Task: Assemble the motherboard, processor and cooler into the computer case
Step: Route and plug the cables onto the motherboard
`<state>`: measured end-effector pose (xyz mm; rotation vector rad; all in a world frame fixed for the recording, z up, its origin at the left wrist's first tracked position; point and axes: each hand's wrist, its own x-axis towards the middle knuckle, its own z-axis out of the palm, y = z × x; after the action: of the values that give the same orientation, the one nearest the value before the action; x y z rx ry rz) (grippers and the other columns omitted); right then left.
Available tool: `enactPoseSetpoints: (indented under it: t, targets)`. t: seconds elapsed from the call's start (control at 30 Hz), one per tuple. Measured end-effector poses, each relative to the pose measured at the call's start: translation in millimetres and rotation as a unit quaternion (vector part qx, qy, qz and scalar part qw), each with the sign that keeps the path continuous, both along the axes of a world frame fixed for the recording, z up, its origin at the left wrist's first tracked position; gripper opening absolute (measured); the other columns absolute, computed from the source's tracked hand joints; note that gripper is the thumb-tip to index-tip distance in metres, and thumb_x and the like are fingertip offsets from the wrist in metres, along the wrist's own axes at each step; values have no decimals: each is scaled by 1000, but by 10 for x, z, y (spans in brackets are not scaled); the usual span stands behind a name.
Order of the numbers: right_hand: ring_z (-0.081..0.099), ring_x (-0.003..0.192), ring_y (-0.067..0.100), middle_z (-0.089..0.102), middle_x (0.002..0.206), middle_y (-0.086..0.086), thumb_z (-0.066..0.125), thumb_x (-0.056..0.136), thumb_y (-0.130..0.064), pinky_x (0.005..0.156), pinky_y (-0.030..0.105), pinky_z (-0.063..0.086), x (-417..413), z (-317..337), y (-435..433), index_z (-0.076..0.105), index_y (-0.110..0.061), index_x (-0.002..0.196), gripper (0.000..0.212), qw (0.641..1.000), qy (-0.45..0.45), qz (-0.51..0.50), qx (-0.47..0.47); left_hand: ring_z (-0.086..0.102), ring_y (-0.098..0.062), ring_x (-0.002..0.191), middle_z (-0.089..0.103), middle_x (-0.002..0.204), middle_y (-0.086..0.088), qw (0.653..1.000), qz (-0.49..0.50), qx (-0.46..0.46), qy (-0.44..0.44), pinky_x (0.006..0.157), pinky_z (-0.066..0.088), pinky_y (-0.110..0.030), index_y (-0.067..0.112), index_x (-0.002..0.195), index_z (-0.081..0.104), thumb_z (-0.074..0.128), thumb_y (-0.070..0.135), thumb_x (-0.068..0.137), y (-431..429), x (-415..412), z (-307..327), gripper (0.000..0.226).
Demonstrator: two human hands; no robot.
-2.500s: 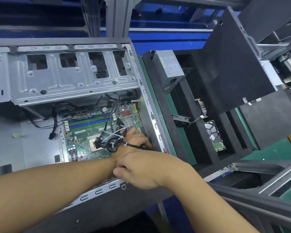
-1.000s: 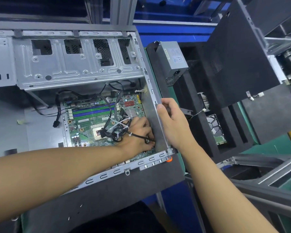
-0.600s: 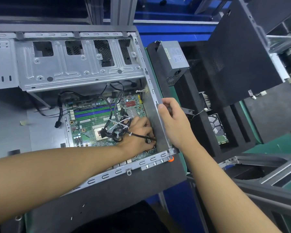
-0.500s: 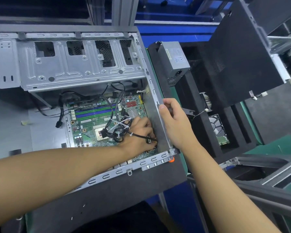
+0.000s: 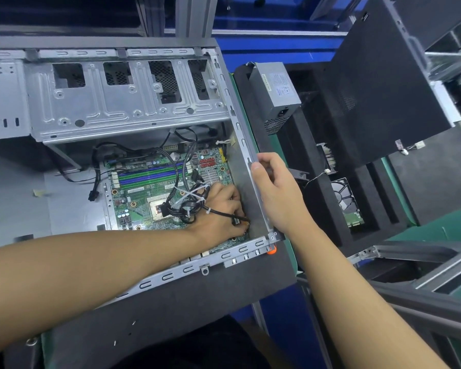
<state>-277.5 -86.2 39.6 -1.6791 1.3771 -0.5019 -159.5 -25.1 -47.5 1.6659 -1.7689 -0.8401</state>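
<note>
Motherboard [image 5: 155,193] lies flat in the bottom of the open case [image 5: 241,179], close to the case's right wall. The left hand [image 5: 218,211] is down inside, at the board's near right corner. Its fingers are curled and seem to pinch the little plug at the end of a black cable [image 5: 221,213]. The tips are partly hidden, so I can't tell how tight the hold is. The right hand [image 5: 277,193] grips the top edge of the right wall, with the thumb on the inner side and the fingers curled over the outer side.

I think the job right now is pushing that plug onto its pins. To do it well, line the plug up straight, then push gently. If it goes in crooked, the tiny pins could bend. The right hand should hold the case firm so it can't slide. The tied cable bundle [image 5: 189,209] lies partly over the square socket [image 5: 156,209], so it should be moved away before the processor and cooler go in
</note>
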Motion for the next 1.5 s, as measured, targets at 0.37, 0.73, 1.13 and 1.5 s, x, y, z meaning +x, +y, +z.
enactPoseSetpoints:
  t: [0.37,0.73,1.13,1.5]
  targets:
    - [55,87,-11,63,102,-16,50,103,-33,73,1,37,11,7,11,56,-31,112,12,1000,1,-4,-4,34,-12,92,55,89,0,1000,5,-11,-1,81,24,-1,10,68,70,84,21,68,1,14,-9,18]
    - [55,92,-12,63,105,-17,50,103,-34,74,-1,37,8,5,11,56,-31,113,12,1000,11,-2,-11,29,-14,91,47,89,0,1000,-8,-13,-7,78,25,-1,8,69,66,82,18,69,-8,2,-16,19]
    - [47,131,10,45,146,-5,58,96,-28,109,34,39,-50,129,56,28,-30,147,59,980,123,147,61,31,-16,93,46,95,1,1000,-4,-22,-19,76,25,-1,14,82,62,76,32,69,10,-29,-97,26]
    - [54,119,12,56,136,-8,55,95,-26,99,31,44,-15,77,197,37,-28,143,51,993,101,60,6,24,-3,91,39,96,12,999,12,-21,21,85,19,5,17,89,57,72,29,77,21,-24,-171,23]
